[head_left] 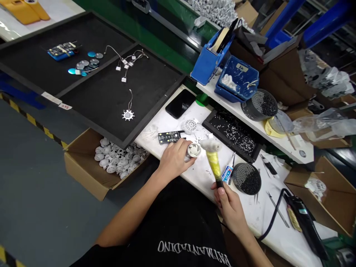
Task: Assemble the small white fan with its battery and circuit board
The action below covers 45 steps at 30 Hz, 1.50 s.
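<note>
Left hand (175,157) on a fan (194,150), right hand (228,200) on a hammer (214,163).

The left hand pinches the white fan above the table (155,129), near the circuit board (169,137); the right is closed round the hammer's handle, its pale head near the fan. A glue tube (227,174) lies between the hammer and a round dish (247,178) of black bits.
</note>
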{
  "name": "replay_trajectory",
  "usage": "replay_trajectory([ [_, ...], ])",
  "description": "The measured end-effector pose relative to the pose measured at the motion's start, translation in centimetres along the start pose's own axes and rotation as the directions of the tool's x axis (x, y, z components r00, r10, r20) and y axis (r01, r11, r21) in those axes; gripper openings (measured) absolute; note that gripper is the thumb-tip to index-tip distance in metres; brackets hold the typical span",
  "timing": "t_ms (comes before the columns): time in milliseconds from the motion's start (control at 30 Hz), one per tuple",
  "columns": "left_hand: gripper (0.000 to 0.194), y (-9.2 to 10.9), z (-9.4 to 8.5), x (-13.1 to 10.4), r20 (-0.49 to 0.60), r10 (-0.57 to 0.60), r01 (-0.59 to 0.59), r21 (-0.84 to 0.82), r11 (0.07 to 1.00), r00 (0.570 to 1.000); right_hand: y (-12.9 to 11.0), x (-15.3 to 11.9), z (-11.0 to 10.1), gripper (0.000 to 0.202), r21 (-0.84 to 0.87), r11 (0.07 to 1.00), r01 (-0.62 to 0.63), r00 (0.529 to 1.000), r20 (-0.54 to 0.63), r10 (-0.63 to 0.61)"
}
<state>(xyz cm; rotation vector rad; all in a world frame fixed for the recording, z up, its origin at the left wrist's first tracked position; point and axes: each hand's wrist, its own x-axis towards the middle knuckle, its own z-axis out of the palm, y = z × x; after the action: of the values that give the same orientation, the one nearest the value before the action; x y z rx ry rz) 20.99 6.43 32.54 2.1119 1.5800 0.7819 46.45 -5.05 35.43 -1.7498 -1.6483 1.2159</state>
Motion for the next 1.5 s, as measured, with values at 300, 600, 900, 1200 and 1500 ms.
replay_trajectory([
  [300,0.056,-0.2,-0.2,0.0,-0.013,0.035,-0.036,-0.071,0.997,0.999,0.4,-0.6,0.6,0.047,-0.106,0.992,-0.062,0.997,0.028,0.066],
  [600,0.052,-0.4,-0.3,0.0,0.000,0.042,-0.042,-0.074,0.996,0.999,-1.2,-0.5,-1.1,0.045,-0.285,0.957,-0.055,0.990,0.108,0.089],
  [900,0.048,-0.5,-0.1,-0.2,-0.014,0.045,-0.045,-0.047,0.998,0.999,-3.0,0.1,-3.6,0.044,-0.318,0.948,0.019,0.999,0.048,-0.004],
  [1200,0.047,-0.5,0.2,-0.3,-0.020,0.061,-0.062,-0.028,0.998,0.998,-2.8,-1.1,-2.7,0.047,-0.312,0.950,-0.018,0.995,0.087,0.047],
  [1500,0.046,-0.4,0.3,-0.2,-0.025,0.054,-0.055,-0.008,0.998,0.998,-2.2,-1.0,-3.6,0.049,-0.293,0.956,-0.008,0.997,0.073,0.030],
])
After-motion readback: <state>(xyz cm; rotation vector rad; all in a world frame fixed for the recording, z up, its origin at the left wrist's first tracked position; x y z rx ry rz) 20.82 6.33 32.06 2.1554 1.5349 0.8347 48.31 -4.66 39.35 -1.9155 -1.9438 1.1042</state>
